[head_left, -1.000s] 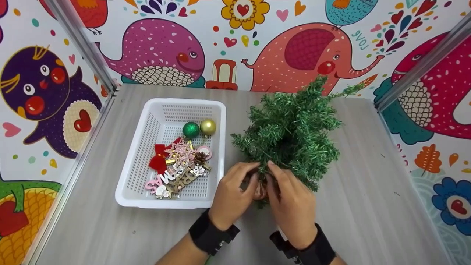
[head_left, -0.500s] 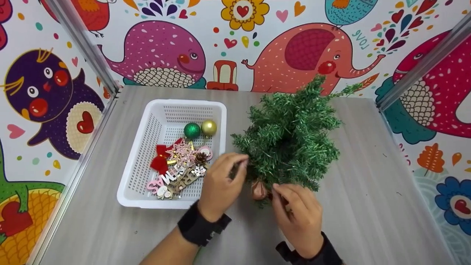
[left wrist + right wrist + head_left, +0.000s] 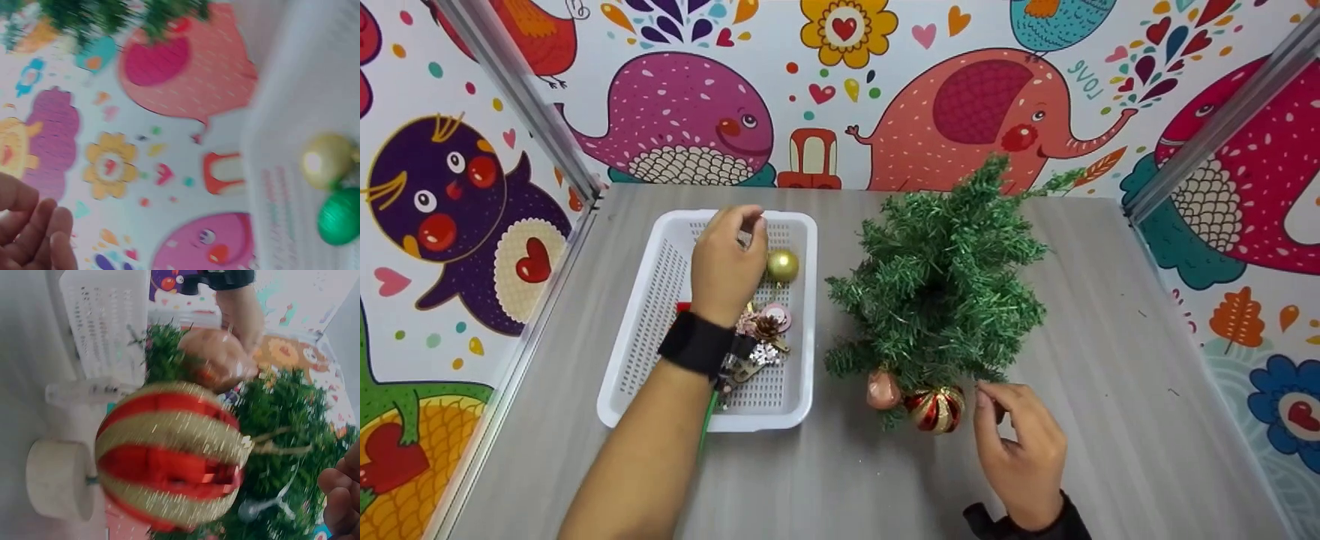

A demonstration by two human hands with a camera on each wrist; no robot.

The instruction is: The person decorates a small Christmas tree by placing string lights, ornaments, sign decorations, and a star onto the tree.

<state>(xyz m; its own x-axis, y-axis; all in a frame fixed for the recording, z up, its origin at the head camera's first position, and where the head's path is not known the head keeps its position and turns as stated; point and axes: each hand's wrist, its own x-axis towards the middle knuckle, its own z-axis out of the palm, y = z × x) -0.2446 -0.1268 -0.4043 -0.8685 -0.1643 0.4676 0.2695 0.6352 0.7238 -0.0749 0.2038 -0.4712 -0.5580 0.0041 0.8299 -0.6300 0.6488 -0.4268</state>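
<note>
My left hand (image 3: 727, 262) hovers over the far part of the white basket (image 3: 810, 360), fingers loosely bent and holding nothing. It hides the green ball (image 3: 340, 216) in the head view; the left wrist view shows that ball beside a gold ball (image 3: 783, 265). A small green artificial Christmas tree (image 3: 937, 270) stands right of the basket. From its near lower branches hang a red-and-gold striped bauble (image 3: 935, 409) and a copper-pink ornament (image 3: 883, 390). Just right of the striped bauble is my right hand (image 3: 1024, 442), its fingers relaxed around nothing.
In the basket also lie a pine cone (image 3: 767, 328), a white snowflake (image 3: 763, 354) and other small decorations, partly covered by my left arm. A pale round base (image 3: 56, 481) shows in the right wrist view. Printed wall panels (image 3: 825, 90) bound the grey table (image 3: 1110, 360).
My left hand has left the tree and swung left and away to above the basket. My right hand has drawn back rightward from the branches, leaving the striped bauble hanging in plain sight.
</note>
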